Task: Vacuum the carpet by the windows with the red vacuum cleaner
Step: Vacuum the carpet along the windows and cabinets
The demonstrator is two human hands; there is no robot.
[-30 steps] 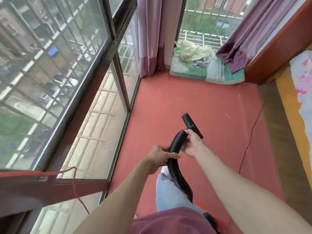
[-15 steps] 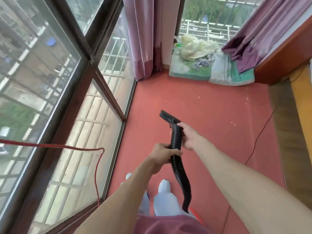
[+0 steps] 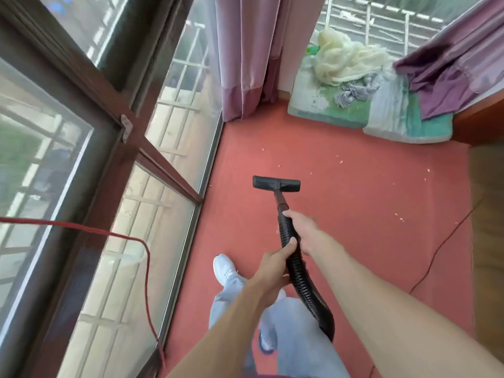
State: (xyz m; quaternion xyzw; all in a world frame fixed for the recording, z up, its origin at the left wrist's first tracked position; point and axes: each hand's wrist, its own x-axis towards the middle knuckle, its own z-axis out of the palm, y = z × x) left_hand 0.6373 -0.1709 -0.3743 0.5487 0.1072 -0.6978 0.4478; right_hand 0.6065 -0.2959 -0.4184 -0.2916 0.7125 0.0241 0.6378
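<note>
Closest in, the person's pale shoe [image 3: 224, 268] is stepping onto the carpet [image 3: 368, 214], and a red cord [image 3: 124, 237] is hanging along the windows [image 3: 163, 165] on the left side. Both hands are gripping the black ribbed hose [image 3: 301, 282]. The left hand [image 3: 274, 259] is wrapping round it lower down, and the right hand [image 3: 304, 230] is clutching it just above, near where the stiff tube starts. The red body of the vacuum isn't showing, only the hose trailing back past the legs.

The nozzle [image 3: 276, 184] is pointing out ahead, sitting crosswise near the window side. Can't tell if it's actually touching the pile yet.

My guess is this is barely starting. Pale bits [image 3: 339, 160] are lying scattered past the nozzle and off to the right, so most of the strip is waiting to be done.

Room-wise, there's a decent open lane straight ahead. The window track is hemming in the left. A thin cord [image 3: 441, 246] is snaking over the carpet on the right, just before the wooden floor [image 3: 488, 214], and could snag. At the far end the curtain [image 3: 245, 77] and a heap of cushions [image 3: 341, 115] are blocking the corners.
</note>
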